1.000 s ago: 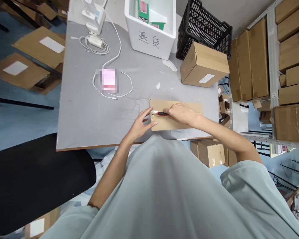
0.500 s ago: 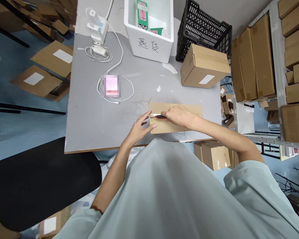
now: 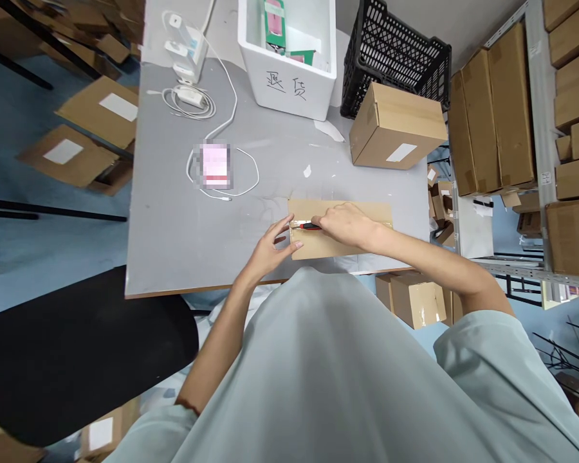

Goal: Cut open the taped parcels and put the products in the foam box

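Observation:
A flat brown cardboard box (image 3: 323,248) with clear tape along its middle lies near the front edge of the grey table. My right hand (image 3: 346,225) is closed round a red and black cutter (image 3: 309,226), whose tip is at the taped left end of the box. At that same end rests my left hand (image 3: 271,248), its fingers and thumb spread apart and touching the box's left edge.
On the grey table (image 3: 174,238) are a pixelated pink item (image 3: 215,165), a white cable, a power strip (image 3: 193,58), a white bin (image 3: 289,90), a black crate (image 3: 395,54) and a cardboard box (image 3: 395,125). A black chair (image 3: 87,347) stands at left.
The view has shifted very slightly. Both hands, the cutter and the flat box keep nearly the same positions.

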`<state>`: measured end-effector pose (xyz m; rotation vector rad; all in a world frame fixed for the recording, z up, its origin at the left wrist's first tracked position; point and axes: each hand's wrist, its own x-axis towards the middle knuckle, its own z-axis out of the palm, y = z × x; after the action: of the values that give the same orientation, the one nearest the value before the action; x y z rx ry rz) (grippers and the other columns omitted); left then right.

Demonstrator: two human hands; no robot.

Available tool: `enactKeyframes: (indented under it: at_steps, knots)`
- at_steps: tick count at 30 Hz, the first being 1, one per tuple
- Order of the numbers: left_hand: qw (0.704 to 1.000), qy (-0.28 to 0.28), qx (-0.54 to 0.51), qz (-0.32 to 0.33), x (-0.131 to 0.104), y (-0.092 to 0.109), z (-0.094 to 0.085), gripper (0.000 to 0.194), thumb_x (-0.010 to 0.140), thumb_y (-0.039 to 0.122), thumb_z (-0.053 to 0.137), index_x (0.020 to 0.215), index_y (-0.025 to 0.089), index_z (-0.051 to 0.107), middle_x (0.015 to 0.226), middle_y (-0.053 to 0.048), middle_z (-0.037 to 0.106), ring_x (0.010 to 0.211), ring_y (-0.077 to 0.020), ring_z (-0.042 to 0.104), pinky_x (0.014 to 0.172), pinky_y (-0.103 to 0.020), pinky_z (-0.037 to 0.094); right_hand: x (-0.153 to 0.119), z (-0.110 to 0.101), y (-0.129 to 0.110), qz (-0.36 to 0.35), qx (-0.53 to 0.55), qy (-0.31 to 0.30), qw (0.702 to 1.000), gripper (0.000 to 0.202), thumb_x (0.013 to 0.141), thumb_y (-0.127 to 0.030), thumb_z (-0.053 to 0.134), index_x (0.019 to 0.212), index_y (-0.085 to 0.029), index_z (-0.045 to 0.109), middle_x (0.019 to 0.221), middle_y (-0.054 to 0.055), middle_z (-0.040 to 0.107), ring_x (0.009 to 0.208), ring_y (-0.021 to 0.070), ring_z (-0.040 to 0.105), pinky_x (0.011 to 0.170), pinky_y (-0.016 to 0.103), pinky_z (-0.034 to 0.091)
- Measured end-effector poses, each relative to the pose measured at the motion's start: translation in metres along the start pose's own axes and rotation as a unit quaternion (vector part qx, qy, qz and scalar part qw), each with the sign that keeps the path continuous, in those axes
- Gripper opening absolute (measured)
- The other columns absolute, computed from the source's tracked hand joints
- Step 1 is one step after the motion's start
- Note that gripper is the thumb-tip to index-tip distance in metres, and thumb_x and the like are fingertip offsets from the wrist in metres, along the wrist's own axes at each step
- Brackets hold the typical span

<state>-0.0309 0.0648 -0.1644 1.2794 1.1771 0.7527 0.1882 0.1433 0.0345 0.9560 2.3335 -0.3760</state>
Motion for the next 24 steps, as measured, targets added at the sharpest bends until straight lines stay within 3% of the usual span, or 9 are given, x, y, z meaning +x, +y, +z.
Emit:
enactKeyframes:
  at_steps: [12, 24]
  knots:
    - [1.000, -0.003, -0.011, -0.014, -0.0017, 0.0029, -0.0010, 0.101, 0.090, 0.077, 0.083, 0.176, 0.034, 0.051, 0.184, -0.015, 0.046, 0.158, -0.0413, 0.060, 0.127, -0.057, 0.057, -0.0042, -0.0015, -0.0021, 0.006, -0.017, -0.026, 1.000, 0.042, 0.118, -0.011, 0.047, 0.152, -0.012, 0.071, 0.111, 0.019, 0.088, 0.110, 0.0301, 0.084, 0.084, 0.035, 0.052]
    - [0.999, 0.003, -0.012, -0.034, -0.0029, 0.0076, -0.0007, 0.106, 0.087, 0.081, 0.084, 0.176, 0.032, 0.052, 0.184, -0.016, 0.047, 0.155, -0.0426, 0.064, 0.121, -0.056, 0.062, -0.0076, 0.0026, 0.0063, 0.004, -0.014, -0.027, 1.000, 0.040, 0.114, -0.008, 0.052, 0.147, -0.014, 0.074, 0.111, 0.017, 0.088, 0.105, 0.0283, 0.084, 0.081, 0.034, 0.050]
